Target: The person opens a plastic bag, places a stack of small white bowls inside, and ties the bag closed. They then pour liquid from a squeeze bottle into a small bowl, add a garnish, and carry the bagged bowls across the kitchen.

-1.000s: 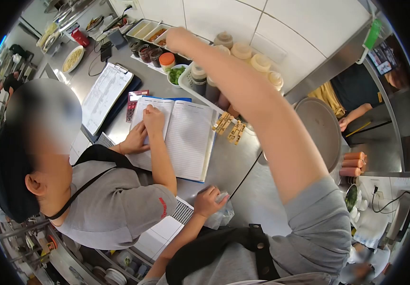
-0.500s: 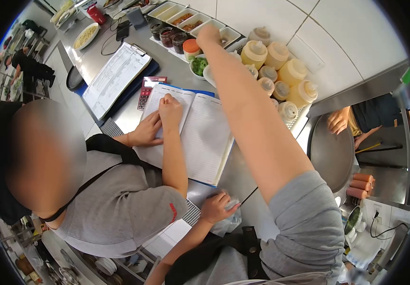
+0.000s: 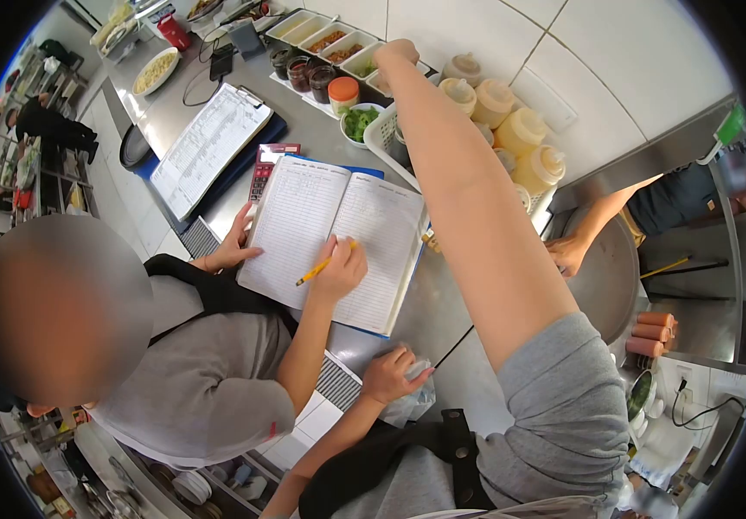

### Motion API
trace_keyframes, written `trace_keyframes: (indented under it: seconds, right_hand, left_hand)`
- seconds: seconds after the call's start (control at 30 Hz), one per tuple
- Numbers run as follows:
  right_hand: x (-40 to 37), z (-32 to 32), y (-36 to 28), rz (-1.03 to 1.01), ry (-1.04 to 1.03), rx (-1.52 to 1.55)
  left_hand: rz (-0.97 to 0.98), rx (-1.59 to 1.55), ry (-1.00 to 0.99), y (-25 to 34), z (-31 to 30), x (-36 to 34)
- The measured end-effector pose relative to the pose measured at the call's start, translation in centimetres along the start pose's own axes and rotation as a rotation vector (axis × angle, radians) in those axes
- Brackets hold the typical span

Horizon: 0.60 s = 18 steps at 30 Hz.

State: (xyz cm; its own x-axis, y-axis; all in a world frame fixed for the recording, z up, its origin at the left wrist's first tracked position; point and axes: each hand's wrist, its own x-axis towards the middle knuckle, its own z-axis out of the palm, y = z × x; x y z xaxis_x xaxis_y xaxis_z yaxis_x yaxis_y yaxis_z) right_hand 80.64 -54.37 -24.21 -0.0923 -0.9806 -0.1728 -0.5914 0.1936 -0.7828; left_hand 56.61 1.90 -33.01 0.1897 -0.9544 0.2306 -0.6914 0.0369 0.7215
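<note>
My right arm stretches up to the row of white ingredient tubs (image 3: 328, 39) by the tiled wall. My right hand (image 3: 397, 57) is at the row's right end; its fingers are hidden behind the wrist and tub edge. At the lower middle, my left hand (image 3: 397, 377) is closed round a clear plastic bag (image 3: 412, 402) beside the counter edge. Near my right hand stand dark jars (image 3: 321, 76), an orange-lidded jar (image 3: 343, 92), a bowl of green leaves (image 3: 360, 124) and a white basket (image 3: 381, 138) of squeeze bottles (image 3: 520, 130).
A co-worker at left holds a yellow pencil (image 3: 314, 271) over an open notebook (image 3: 338, 233). Beyond it lie a red calculator (image 3: 265, 169) and a clipboard (image 3: 208, 147). At right, another person's hand is over a round pan (image 3: 602, 277).
My right hand has moved slightly right and up along the tubs. The co-worker's writing hand has moved down to the notebook's middle. The other person's hand has shifted left and down over the pan.
</note>
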Motion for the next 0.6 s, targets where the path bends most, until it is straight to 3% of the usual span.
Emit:
trace_keyframes:
  seconds: [0.03,0.13,0.33,0.43,0.53,0.6]
  right_hand:
    - [-0.2,-0.3,-0.3,0.022,0.056,0.037]
    - [-0.4,-2.4,-0.5,-0.096,-0.068,-0.100]
    - [-3.4,-8.4,-3.1,-0.115,-0.092,0.017]
    - [-7.6,-14.7,-4.5,-0.106,-0.166,0.183]
    - [-10.2,-19.5,-3.4,-0.063,-0.194,0.661]
    - [-12.6,-24.5,-1.0,-0.106,-0.306,0.710]
  left_hand:
    - [0.001,0.001,-0.003,-0.1,0.1,-0.1]
    - [-0.002,-0.007,-0.006,-0.2,0.1,-0.2]
    - [-0.031,-0.029,-0.008,0.3,0.2,-0.5]
    - [-0.033,-0.037,-0.004,0.5,0.4,-0.8]
    - [-0.069,-0.012,-0.058,0.5,0.6,-1.1]
    - [-0.029,-0.001,-0.029,-0.4,1.3,-1.4]
